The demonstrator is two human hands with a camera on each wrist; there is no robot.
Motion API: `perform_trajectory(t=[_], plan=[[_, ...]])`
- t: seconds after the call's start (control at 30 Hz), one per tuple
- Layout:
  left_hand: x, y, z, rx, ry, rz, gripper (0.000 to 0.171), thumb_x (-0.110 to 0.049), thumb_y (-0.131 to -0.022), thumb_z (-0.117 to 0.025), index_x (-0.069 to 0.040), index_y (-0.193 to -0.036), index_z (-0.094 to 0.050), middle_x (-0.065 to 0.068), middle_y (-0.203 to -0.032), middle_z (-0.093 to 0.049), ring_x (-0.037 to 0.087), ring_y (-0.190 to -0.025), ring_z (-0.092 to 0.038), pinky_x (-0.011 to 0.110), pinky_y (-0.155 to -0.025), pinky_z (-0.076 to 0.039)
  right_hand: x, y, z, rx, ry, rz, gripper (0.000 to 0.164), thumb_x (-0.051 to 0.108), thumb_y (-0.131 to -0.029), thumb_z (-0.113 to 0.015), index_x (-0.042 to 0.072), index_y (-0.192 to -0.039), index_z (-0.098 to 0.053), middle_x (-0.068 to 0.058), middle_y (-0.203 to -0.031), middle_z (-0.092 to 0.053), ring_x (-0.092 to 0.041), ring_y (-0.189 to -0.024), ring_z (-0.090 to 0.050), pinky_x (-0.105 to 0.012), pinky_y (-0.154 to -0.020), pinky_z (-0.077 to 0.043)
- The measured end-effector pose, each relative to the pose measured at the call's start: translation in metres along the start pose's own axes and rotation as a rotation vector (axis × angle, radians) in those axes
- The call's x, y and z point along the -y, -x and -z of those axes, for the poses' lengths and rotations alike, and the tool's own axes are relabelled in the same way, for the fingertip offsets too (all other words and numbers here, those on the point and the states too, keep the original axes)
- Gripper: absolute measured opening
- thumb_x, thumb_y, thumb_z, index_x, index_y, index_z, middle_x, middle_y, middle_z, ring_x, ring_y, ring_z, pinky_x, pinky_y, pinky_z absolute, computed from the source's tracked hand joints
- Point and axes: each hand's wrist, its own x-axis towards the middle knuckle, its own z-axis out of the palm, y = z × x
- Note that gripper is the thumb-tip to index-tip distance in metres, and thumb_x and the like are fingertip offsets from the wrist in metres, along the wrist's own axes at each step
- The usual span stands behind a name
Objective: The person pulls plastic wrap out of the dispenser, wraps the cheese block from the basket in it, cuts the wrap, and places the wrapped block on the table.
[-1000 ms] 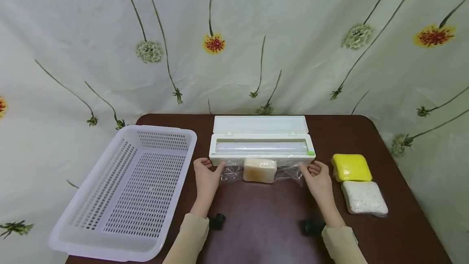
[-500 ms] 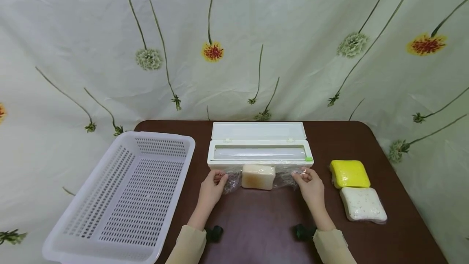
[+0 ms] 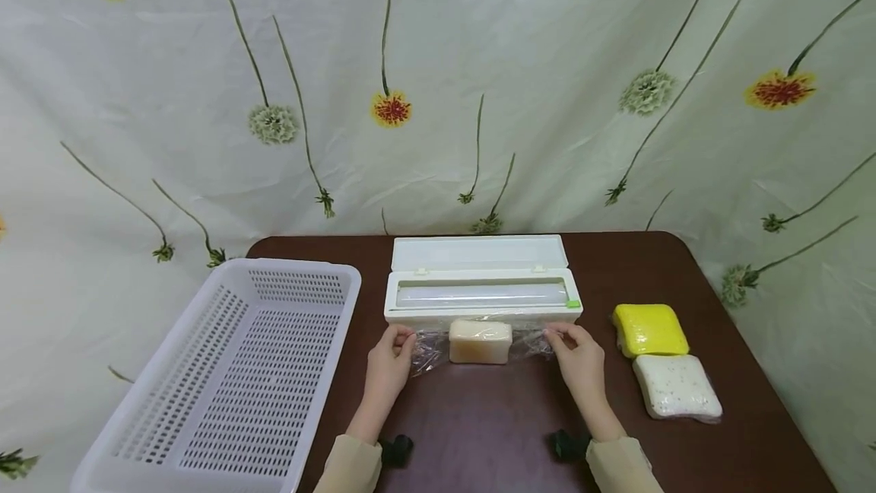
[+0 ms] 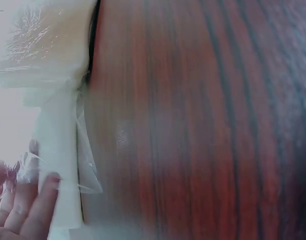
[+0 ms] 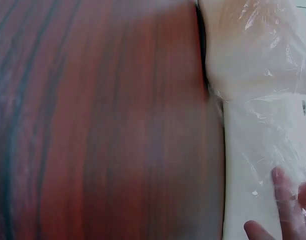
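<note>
A cream block (image 3: 480, 342) with a light brown front, shaped like a piece of bread, sits against the front of a white cling film dispenser (image 3: 482, 318). Clear cling film (image 3: 430, 350) covers it and spreads out on both sides. My left hand (image 3: 388, 368) pinches the film's left end between thumb and fingers. On the other side, my right hand (image 3: 579, 364) pinches the right end. In the left wrist view, glossy film (image 4: 85, 165) stretches from the fingers to the block (image 4: 43, 40). The right wrist view shows wrinkled film (image 5: 260, 145) beside the block (image 5: 258, 50).
The dispenser's lid (image 3: 479, 253) stands raised, with the film roll (image 3: 482, 296) inside and a green slider (image 3: 572, 303) at its right. A white perforated basket (image 3: 349, 310) stands left. Yellow (image 3: 650, 329) and speckled white (image 3: 677, 386) wrapped blocks lie right on the brown table (image 3: 472, 432).
Both hands have come from the dispenser's front corners inward and now pinch the gathered film ends. The block stays in front of the dispenser. The head view has tilted up slightly.
</note>
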Motion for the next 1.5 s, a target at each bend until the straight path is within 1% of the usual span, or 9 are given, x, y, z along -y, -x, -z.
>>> perform_trajectory(t=[0.07, 0.2, 0.33, 0.43, 0.6, 0.83, 1.2, 1.37, 1.5], plan=[[0.001, 0.002, 0.002, -0.01, -0.014, -0.003, 0.006, -0.011, -0.096, -0.063, -0.005, -0.099, -0.063, 0.009, -0.087, -0.069, 0.018, -0.075, -0.065, 0.024, -0.058, -0.047, 0.0, 0.002, 0.001, -0.005, 0.001, 0.033, 0.01, 0.013, -0.088, -0.075, 0.007, -0.096, -0.076, -0.011, -0.09, -0.071, -0.002, -0.07, -0.06, -0.017, -0.059, -0.048], [0.0, 0.003, 0.006, -0.015, 0.003, -0.018, 0.005, -0.01, -0.096, -0.063, -0.005, -0.096, -0.062, 0.008, -0.083, -0.066, 0.012, -0.069, -0.059, 0.022, -0.055, -0.047, 0.002, 0.003, 0.005, -0.023, 0.01, 0.084, 0.007, 0.01, -0.087, -0.075, 0.007, -0.093, -0.076, -0.008, -0.081, -0.067, 0.0, -0.064, -0.055, -0.019, -0.054, -0.046], [-0.002, 0.007, 0.01, 0.016, 0.065, -0.005, 0.004, -0.007, -0.097, -0.06, -0.004, -0.097, -0.062, 0.009, -0.078, -0.064, 0.009, -0.061, -0.058, 0.021, -0.05, -0.049, 0.004, 0.006, 0.011, -0.028, 0.027, 0.135, 0.007, 0.009, -0.085, -0.076, 0.006, -0.091, -0.076, -0.006, -0.081, -0.068, -0.001, -0.066, -0.054, -0.014, -0.057, -0.046], [-0.001, 0.012, 0.012, 0.05, 0.084, 0.017, 0.005, -0.005, -0.098, -0.058, -0.006, -0.1, -0.063, 0.009, -0.079, -0.063, 0.009, -0.061, -0.059, 0.021, -0.05, -0.051, 0.003, 0.01, 0.015, -0.017, 0.046, 0.162, 0.006, 0.009, -0.085, -0.077, 0.005, -0.09, -0.076, -0.006, -0.082, -0.069, -0.001, -0.067, -0.053, -0.01, -0.059, -0.043], [0.0, 0.018, 0.015, 0.099, 0.066, 0.04, 0.006, -0.004, -0.097, -0.059, -0.007, -0.099, -0.063, 0.008, -0.079, -0.063, 0.01, -0.061, -0.059, 0.021, -0.049, -0.053, -0.001, 0.019, 0.021, 0.015, 0.063, 0.155, 0.004, 0.007, -0.084, -0.077, 0.006, -0.087, -0.076, -0.004, -0.08, -0.068, 0.001, -0.066, -0.051, -0.008, -0.059, -0.041], [0.001, 0.022, 0.016, 0.161, 0.049, 0.046, 0.005, -0.001, -0.097, -0.058, -0.004, -0.097, -0.063, 0.008, -0.076, -0.062, 0.01, -0.059, -0.058, 0.022, -0.049, -0.053, -0.005, 0.025, 0.026, 0.041, 0.109, 0.17, 0.005, 0.005, -0.083, -0.077, 0.007, -0.087, -0.076, -0.004, -0.079, -0.066, 0.002, -0.063, -0.048, -0.016, -0.053, -0.042], [0.003, 0.026, 0.014, 0.185, 0.008, 0.062, 0.005, -0.003, -0.097, -0.059, -0.005, -0.097, -0.063, 0.006, -0.075, -0.062, 0.01, -0.055, -0.057, 0.021, -0.048, -0.052, -0.009, 0.028, 0.026, 0.043, 0.135, 0.179, 0.005, 0.006, -0.082, -0.078, 0.007, -0.086, -0.076, -0.003, -0.077, -0.065, 0.001, -0.063, -0.049, -0.018, -0.054, -0.043], [0.005, 0.029, 0.015, 0.204, -0.023, 0.083, 0.004, -0.005, -0.097, -0.059, -0.006, -0.098, -0.063, 0.004, -0.075, -0.061, 0.01, -0.054, -0.056, 0.021, -0.048, -0.051, -0.008, 0.029, 0.025, 0.089, 0.109, 0.139, 0.005, 0.007, -0.083, -0.078, 0.005, -0.087, -0.075, -0.006, -0.08, -0.066, 0.004, -0.059, -0.05, -0.017, -0.05, -0.045], [0.008, 0.033, 0.018, 0.225, -0.039, 0.071, 0.004, -0.005, -0.098, -0.058, -0.006, -0.097, -0.062, 0.004, -0.075, -0.061, 0.01, -0.055, -0.056, 0.021, -0.048, -0.05, -0.008, 0.032, 0.025, 0.136, 0.12, 0.113, 0.006, 0.007, -0.083, -0.077, 0.004, -0.087, -0.075, -0.009, -0.081, -0.067, 0.003, -0.057, -0.049, -0.018, -0.05, -0.045]])
